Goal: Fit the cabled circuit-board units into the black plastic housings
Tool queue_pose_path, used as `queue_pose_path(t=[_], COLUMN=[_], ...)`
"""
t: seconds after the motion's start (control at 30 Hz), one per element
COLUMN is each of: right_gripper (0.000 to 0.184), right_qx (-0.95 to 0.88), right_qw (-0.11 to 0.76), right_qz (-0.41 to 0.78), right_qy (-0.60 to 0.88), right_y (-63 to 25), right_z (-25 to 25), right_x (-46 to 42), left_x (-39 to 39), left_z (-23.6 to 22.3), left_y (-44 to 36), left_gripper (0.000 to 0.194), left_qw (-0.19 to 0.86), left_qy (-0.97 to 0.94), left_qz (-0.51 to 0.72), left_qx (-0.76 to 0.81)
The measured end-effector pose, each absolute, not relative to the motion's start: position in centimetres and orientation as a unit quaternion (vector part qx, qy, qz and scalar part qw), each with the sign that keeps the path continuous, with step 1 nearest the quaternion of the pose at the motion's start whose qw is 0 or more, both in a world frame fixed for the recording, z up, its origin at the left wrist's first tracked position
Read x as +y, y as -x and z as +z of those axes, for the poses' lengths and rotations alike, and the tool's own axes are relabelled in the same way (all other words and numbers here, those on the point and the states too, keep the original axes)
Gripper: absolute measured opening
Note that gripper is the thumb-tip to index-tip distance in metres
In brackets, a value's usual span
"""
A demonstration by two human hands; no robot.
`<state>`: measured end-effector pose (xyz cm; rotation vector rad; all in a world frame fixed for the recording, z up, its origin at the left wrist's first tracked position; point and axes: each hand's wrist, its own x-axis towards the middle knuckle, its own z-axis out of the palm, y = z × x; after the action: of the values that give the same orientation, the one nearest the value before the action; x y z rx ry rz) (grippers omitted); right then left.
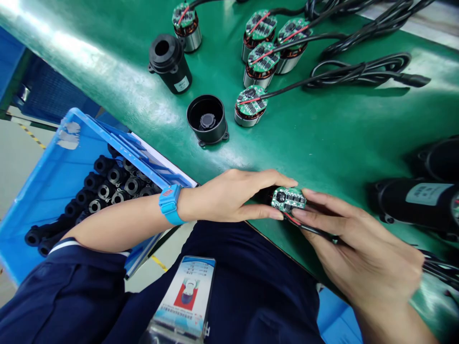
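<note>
The biggest thing is the green table (358,138). Counting clock hours around the little green board (292,197), the table's near edge runs close by at 7 o'clock. There is bare, shiny table from 12 to 2 o'clock. A big blue bin (36,177) full of black parts is well away at 9 o'clock, past the edge. The right hand (362,239) is at 4 o'clock, with its fingertips gripping the board's right end. The left hand (240,193) is at 9 o'clock, and its thumb and finger pinch the board's other end. A fat black tube (390,198) lies at 3 o'clock. A black cup (211,134) and a silver motor (247,119) stand near 11 o'clock. The board is round-ended and covered in tiny black and silver bits, and something dark shows behind it. A black cord (315,231) runs under the right fingers, with a thin red wire (292,219) at the board's bottom side.
</note>
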<state>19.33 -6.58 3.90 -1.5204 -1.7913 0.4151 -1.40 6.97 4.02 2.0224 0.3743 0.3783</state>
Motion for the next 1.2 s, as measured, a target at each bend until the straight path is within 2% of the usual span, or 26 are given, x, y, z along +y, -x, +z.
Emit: queue_pose_path(t=[0.1,0.23,0.37,0.43,0.53,0.63,0.83,0.97,1.07,1.2], right_gripper=[0.048,0.045,0.049,0.053,0.061,0.046,0.035,0.021,0.013,0.017], right_qx=[-0.704,-0.72,-0.738,-0.711,-0.619,-0.573,-0.625,-0.632,-0.635,-0.67], right_qw=[0.369,0.361,0.351,0.362,0.391,0.399,0.424,0.49,0.503,0.51], right_qz=[0.163,0.16,0.129,0.17,0.316,0.378,0.32,0.233,0.206,0.168], right_qy=[0.584,0.571,0.562,0.578,0.603,0.608,0.572,0.553,0.549,0.513], right_y=[-19.6,-19.8,-19.8,-20.1,-20.8,-21.3,-20.7,-20.1,-19.6,-19.2], right_z=[3.8,4.0,4.5,4.7,4.9,4.8,5.0,5.6,5.9,6.1], right_x=[-6.6,-6.6,-6.6,-6.6,-6.4,-6.1,-5.3,-5.2,-5.3,-5.7], left_x=[6.3,5.3,4.9,4.9,5.0,5.1,5.4,5.5,5.5,5.5], left_z=[3.8,3.4,3.2,3.2,3.4,3.6,3.7,3.9,4.3,4.9], left_y=[1.2,0.9,0.9,1.0,1.2,1.5,1.4,1.4,1.6,1.9], left_gripper=[0.055,0.047,0.043,0.044,0.048,0.052,0.049,0.047,0.044,0.043], left_qw=[0.476,0.454,0.434,0.432,0.436,0.444,0.44,0.39,0.342,0.299], left_qy=[-0.841,-0.841,-0.839,-0.839,-0.842,-0.838,-0.83,-0.848,-0.869,-0.884], left_qz=[0.185,0.216,0.257,0.258,0.24,0.237,0.315,0.347,0.35,0.353], left_qx=[0.178,0.198,0.206,0.207,0.207,0.21,0.134,0.091,0.071,0.061])
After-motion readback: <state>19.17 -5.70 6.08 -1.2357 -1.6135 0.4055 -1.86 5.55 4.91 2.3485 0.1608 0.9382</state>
